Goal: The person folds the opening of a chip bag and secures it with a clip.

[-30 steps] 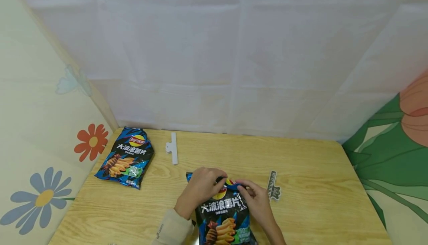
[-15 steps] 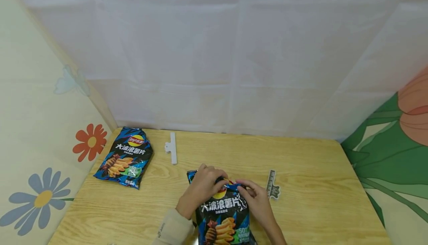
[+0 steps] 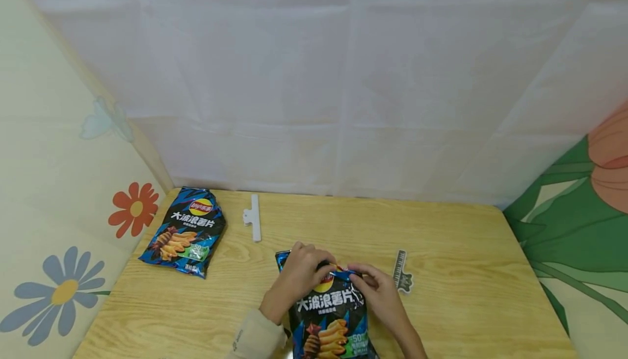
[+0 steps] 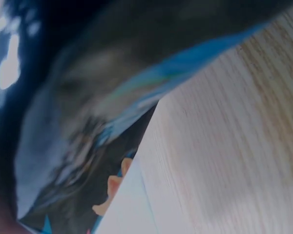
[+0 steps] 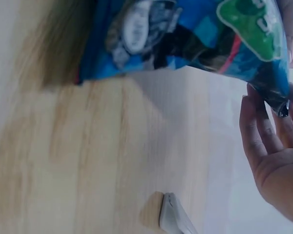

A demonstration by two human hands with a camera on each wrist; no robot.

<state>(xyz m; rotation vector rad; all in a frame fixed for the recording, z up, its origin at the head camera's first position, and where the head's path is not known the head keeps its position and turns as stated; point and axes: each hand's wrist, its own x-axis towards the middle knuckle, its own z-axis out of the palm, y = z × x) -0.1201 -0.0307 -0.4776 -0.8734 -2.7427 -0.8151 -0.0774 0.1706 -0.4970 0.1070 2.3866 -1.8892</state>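
A black and blue bag of potato chips (image 3: 330, 315) is near the front of the table, its printed face up and its top edge bent over. With thumb and fingers my left hand (image 3: 303, 272) pinches that edge from the left. My right hand (image 3: 381, 292) pinches it a little farther right, thumb on the near side. The bag's lower end runs out of the head view. Close up, the chip bag (image 4: 132, 53) fills much of the left wrist view. In the right wrist view, fingers of the right hand (image 5: 278, 151) are at the bag's edge.
A second chip bag (image 3: 186, 231) lies at the table's back left, with a white bag clip (image 3: 254, 218) beside it. Right of my right hand lies a patterned clip (image 3: 402, 273) with a cartoon figure. A white curtain (image 3: 314, 86) hangs behind the wooden table (image 3: 471, 283).
The flap at the bag's top has turned slightly, so less of its yellow patch shows between my hands. Both hands keep their pinch; the other bag and the clips stay put.
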